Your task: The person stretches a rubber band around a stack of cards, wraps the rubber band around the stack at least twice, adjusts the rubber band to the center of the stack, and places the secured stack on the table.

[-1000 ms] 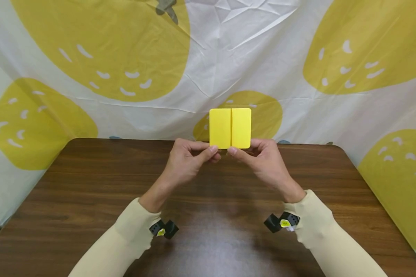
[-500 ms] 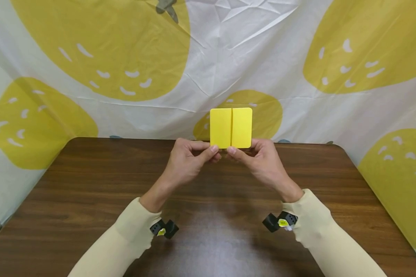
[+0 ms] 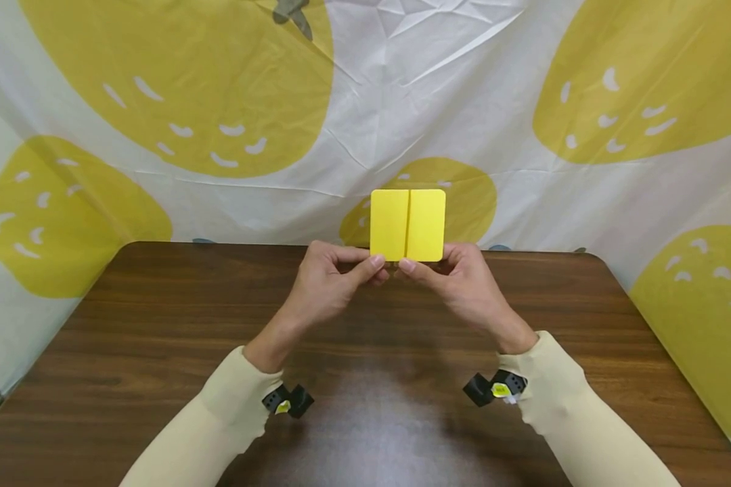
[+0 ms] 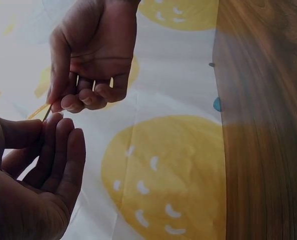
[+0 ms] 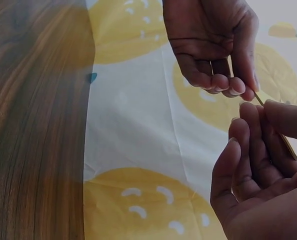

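Observation:
A small yellow square of folded paper (image 3: 390, 223) with rounded corners stands upright above the far part of the table, facing the head camera. Two flaps meet along a vertical seam a little right of its middle. My left hand (image 3: 329, 281) pinches its lower left edge, thumb in front and fingers behind. At the lower right edge, my right hand (image 3: 463, 284) pinches it the same way. Both wrist views show the paper edge-on, as a thin strip between the thumbs and fingertips. The paper's back is hidden from the head view.
Below the hands lies a dark brown wood-grain table (image 3: 378, 379) with rounded far corners. Behind it hangs a white cloth (image 3: 268, 210) printed with large yellow fruit shapes. A small black camera sits on each wrist, over cream sleeves (image 3: 231, 392).
The paper has shifted very slightly to the right in the head view. Both hands keep their pinch on it and stay almost still.

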### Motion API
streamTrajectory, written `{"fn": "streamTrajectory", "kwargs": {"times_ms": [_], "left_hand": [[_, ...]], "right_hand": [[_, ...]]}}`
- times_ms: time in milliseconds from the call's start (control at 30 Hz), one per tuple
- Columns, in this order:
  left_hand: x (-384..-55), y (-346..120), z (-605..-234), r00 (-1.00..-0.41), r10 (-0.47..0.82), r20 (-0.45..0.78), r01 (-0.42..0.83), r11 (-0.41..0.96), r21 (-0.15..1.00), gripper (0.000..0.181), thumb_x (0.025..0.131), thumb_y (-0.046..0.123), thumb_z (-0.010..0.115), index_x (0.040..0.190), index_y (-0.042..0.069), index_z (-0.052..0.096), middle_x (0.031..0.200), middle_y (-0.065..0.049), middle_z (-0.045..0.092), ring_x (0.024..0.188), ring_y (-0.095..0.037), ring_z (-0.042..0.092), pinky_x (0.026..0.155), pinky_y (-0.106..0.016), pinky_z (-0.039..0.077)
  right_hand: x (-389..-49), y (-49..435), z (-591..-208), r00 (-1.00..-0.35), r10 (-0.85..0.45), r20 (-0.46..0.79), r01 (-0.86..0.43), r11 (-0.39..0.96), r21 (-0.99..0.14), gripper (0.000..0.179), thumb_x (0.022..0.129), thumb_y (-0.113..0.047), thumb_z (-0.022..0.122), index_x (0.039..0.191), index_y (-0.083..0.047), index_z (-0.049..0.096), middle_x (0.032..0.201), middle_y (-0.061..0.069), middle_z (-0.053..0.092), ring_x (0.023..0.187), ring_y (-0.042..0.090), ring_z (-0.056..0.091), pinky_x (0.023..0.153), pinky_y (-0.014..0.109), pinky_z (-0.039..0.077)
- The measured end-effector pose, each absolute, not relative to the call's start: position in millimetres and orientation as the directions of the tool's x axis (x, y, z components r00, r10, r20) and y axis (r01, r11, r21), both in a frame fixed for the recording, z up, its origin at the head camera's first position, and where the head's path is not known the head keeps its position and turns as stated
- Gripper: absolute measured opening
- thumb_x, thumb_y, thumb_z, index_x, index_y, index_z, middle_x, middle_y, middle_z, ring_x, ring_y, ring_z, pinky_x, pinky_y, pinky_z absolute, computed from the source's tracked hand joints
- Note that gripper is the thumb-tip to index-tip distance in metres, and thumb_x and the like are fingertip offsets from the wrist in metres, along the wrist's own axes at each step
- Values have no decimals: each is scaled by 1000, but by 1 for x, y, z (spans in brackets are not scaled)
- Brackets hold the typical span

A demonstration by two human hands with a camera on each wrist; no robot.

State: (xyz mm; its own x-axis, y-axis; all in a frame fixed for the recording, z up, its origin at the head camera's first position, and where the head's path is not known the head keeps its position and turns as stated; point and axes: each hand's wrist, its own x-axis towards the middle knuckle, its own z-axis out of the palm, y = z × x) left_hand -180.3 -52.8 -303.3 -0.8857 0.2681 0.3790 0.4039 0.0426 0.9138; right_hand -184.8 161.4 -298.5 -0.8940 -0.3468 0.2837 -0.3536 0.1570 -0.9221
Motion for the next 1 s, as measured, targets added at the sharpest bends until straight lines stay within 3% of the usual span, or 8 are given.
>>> {"fn": "streamTrajectory", "kwargs": {"times_ms": [200,433,700,900,1000], "left_hand": [[-179,-54,-303,-895,261,363,388,48,921,13,94,-3,68,98,-13,75,79,-17,75,74,-17,72,79,-44,60],[-179,-55,-303,-896,264,358,382,44,923,14,94,-3,68,100,-14,74,80,-18,74,73,-14,71,75,-33,60],[-179,-56,-303,-887,267,377,399,30,917,14,94,-3,68,99,-14,74,79,-19,74,74,-18,72,80,-50,59],[-179,-59,-306,-875,269,402,422,16,907,13,95,-4,68,100,-14,74,81,-19,74,77,-25,74,79,-37,60],[-180,-60,-308,-877,268,400,415,-3,910,14,94,-5,67,101,-15,74,82,-21,74,78,-29,74,80,-39,60]], "right_hand": [[-184,161,-298,-897,-363,252,-312,116,-943,24,97,-1,67,118,12,67,103,11,75,91,23,71,85,33,57],[-185,161,-300,-904,-357,237,-307,154,-939,24,97,-4,69,116,10,69,106,11,75,89,18,71,83,31,57],[-185,167,-300,-895,-369,250,-337,194,-921,30,94,-10,75,120,3,70,113,16,73,96,25,71,83,30,56],[-184,173,-298,-903,-355,242,-322,188,-928,35,92,-9,76,124,2,70,111,13,74,95,25,72,83,31,57],[-185,176,-299,-906,-345,244,-326,205,-923,35,91,-10,77,124,2,70,110,10,75,95,24,72,83,30,57]]}}
